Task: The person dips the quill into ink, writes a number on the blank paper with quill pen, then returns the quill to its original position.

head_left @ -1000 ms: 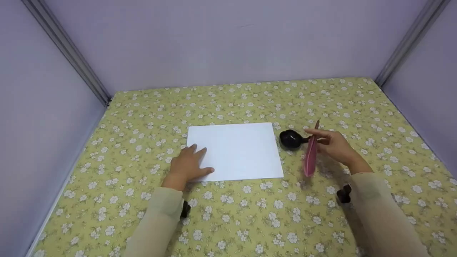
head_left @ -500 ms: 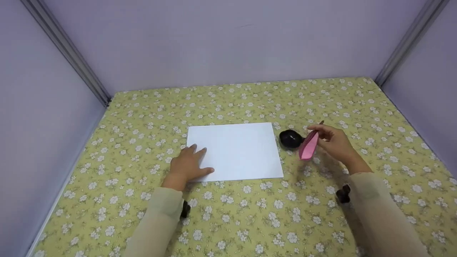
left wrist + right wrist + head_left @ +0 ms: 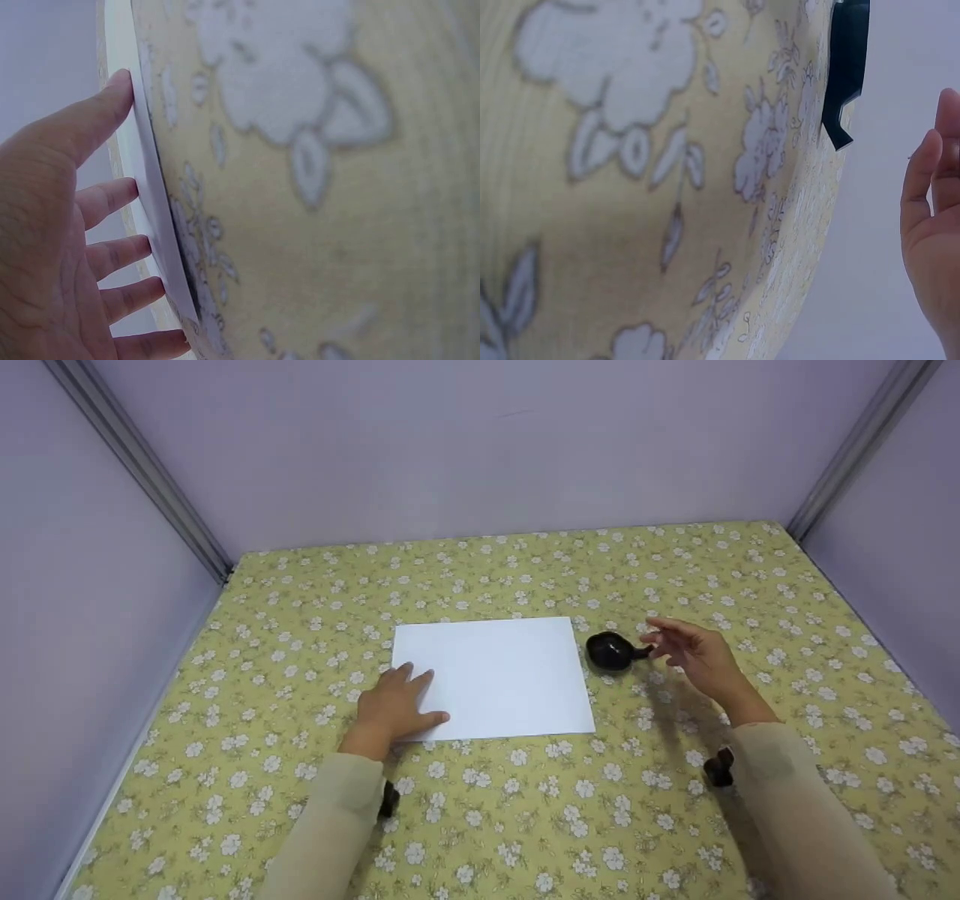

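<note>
My left hand [image 3: 394,709] lies with spread fingers on the left edge of a white sheet of paper [image 3: 502,682]. In the left wrist view the fingertips and thumb reach the sheet's edge [image 3: 150,165]. A small, glossy black round dish [image 3: 609,651] with a short handle sits just right of the paper. My right hand [image 3: 697,660] hovers near the end of that handle, fingers loosely bent and nothing visible between them. The right wrist view shows this hand [image 3: 934,202] apart from the dish [image 3: 847,67], with its fingers partly cut off by the frame.
A yellow cloth [image 3: 300,607] with white flowers covers the table. Pale lilac panels [image 3: 480,450] rise at the back and both sides, joined by grey metal posts [image 3: 142,472]. Dark wrist cameras [image 3: 720,767] protrude from the sleeves.
The pink, leaf-shaped thing with a thin dark stem, held earlier by my right hand over the dish's handle, is out of sight now. My left hand, the paper and the dish have stayed put.
</note>
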`<state>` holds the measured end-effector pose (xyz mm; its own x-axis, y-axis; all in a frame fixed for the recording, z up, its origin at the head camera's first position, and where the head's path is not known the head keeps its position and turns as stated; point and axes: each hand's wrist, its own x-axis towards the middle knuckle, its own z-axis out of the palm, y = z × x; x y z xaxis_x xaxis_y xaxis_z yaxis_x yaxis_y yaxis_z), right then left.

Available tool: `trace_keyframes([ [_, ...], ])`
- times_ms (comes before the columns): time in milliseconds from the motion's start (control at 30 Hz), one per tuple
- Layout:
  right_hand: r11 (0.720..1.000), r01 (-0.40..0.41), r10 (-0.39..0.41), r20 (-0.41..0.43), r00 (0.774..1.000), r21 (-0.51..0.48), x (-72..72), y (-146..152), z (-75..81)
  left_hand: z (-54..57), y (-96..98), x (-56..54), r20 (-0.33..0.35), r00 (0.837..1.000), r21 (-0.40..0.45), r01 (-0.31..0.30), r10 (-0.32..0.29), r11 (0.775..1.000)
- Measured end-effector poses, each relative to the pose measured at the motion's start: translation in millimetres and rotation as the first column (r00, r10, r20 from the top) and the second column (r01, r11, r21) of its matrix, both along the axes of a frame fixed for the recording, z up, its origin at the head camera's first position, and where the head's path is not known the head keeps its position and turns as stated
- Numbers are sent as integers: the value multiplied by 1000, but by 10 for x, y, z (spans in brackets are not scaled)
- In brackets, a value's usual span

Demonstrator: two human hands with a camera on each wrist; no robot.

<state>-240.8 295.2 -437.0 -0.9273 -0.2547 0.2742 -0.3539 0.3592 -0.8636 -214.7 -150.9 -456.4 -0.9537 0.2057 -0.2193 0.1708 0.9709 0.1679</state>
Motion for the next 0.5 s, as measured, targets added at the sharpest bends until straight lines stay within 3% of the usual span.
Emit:
trace_keyframes([
  [500, 997, 72, -72, -9, 997, -16, -18, -4, -31, 6, -4, 5, 6, 1000, 12, 1, -1, 1000],
])
